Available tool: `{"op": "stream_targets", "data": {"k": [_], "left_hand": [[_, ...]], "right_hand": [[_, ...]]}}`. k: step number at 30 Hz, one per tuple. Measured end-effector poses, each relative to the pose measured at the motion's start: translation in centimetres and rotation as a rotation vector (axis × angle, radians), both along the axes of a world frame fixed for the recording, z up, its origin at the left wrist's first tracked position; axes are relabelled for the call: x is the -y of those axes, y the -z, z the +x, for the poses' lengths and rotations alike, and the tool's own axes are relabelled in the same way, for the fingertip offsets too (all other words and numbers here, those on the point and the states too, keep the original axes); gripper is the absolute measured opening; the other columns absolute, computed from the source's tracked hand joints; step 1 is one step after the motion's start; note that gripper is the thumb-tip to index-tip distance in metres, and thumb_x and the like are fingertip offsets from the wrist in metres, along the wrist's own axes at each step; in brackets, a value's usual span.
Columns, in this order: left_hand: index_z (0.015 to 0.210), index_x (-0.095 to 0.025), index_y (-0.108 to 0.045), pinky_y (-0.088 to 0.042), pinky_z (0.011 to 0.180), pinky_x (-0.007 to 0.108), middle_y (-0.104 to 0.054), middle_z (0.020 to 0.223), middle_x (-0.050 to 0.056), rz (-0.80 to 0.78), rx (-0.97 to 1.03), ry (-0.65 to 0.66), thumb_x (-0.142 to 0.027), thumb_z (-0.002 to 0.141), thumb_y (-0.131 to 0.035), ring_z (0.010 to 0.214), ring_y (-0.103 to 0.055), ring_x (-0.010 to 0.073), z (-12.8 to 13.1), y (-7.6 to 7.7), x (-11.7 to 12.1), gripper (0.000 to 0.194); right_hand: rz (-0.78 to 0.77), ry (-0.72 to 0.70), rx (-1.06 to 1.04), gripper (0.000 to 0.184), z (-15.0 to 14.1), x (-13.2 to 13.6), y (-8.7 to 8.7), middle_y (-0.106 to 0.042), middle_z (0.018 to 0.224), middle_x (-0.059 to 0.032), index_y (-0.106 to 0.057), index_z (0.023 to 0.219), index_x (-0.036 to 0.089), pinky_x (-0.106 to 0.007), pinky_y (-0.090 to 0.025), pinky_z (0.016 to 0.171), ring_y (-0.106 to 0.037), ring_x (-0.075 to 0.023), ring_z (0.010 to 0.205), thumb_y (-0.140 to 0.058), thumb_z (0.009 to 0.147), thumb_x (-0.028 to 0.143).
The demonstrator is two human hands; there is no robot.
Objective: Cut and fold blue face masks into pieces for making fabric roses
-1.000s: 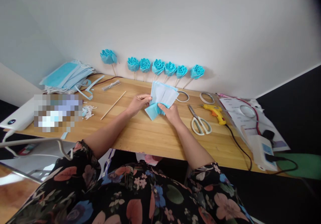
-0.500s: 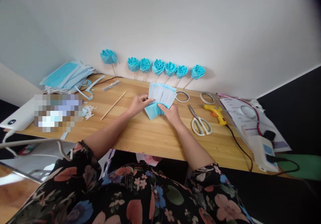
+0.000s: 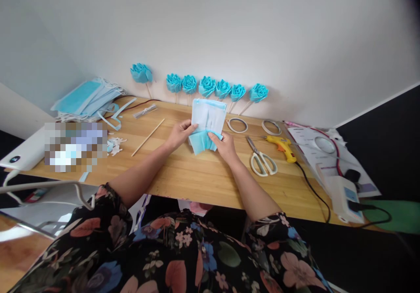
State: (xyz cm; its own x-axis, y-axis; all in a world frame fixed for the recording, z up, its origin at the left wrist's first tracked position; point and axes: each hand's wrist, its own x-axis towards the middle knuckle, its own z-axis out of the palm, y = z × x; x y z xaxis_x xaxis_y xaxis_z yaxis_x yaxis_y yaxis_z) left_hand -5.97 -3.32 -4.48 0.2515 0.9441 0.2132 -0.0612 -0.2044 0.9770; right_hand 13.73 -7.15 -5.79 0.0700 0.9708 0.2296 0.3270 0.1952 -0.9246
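A light blue and white face mask, its ear loops not visible, is held up above the wooden table with its lower part folded over. My left hand pinches its left edge, thumb on the near face. On the right side, my right hand grips the folded blue part with the thumb across it. Behind the mask, several blue mask-fabric roses on thin sticks lean against the wall. White-handled scissors lie right of my right hand, and a wooden stick lies left of my left hand.
A yellow glue gun and two tape rolls lie on the right of the table. A power strip sits at the right edge. At the back left is a pile of masks, with cut strips beside it.
The mask has turned more upright and shifted slightly left and up, its top edge now straighter. Both hands keep their grip on it.
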Motion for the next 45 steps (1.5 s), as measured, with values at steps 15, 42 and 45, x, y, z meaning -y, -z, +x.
{"op": "stream_targets", "data": {"k": [15,42,45], "left_hand": [[0.089,-0.012,-0.071,-0.054,0.07,0.031,-0.075,0.085,0.009,-0.213,0.128,-0.071,-0.067,0.062,-0.08,0.078,-0.069,0.0217,-0.2,0.9,-0.5,0.062],[0.098,-0.011,-0.071,-0.049,0.073,0.028,-0.074,0.095,0.009,-0.1,-0.015,0.092,-0.057,0.066,-0.081,0.083,-0.065,0.0192,0.2,0.9,-0.2,0.057],[0.101,-0.01,-0.07,-0.049,0.074,0.028,-0.074,0.097,0.009,-0.104,-0.063,0.081,-0.052,0.064,-0.082,0.084,-0.065,0.0186,0.4,1.1,-0.3,0.056]], "right_hand": [[0.101,0.146,-0.054,0.041,2.5,-1.5,0.1,-0.076,0.111,-0.0087,-0.074,0.112,0.018,-0.033,-0.052,0.09,-0.068,-0.0227,0.1,-0.056,0.089,0.047],[-0.06,-0.134,-0.101,0.035,1.3,-1.5,1.5,-0.076,0.096,-0.0049,-0.07,0.099,0.018,-0.034,-0.054,0.083,-0.069,-0.0216,0.09,-0.072,0.072,0.041],[-0.06,-0.163,-0.159,0.039,1.0,-1.5,1.6,-0.076,0.105,-0.0075,-0.068,0.104,0.018,-0.035,-0.054,0.086,-0.07,-0.0222,0.094,-0.073,0.071,0.038]]}}
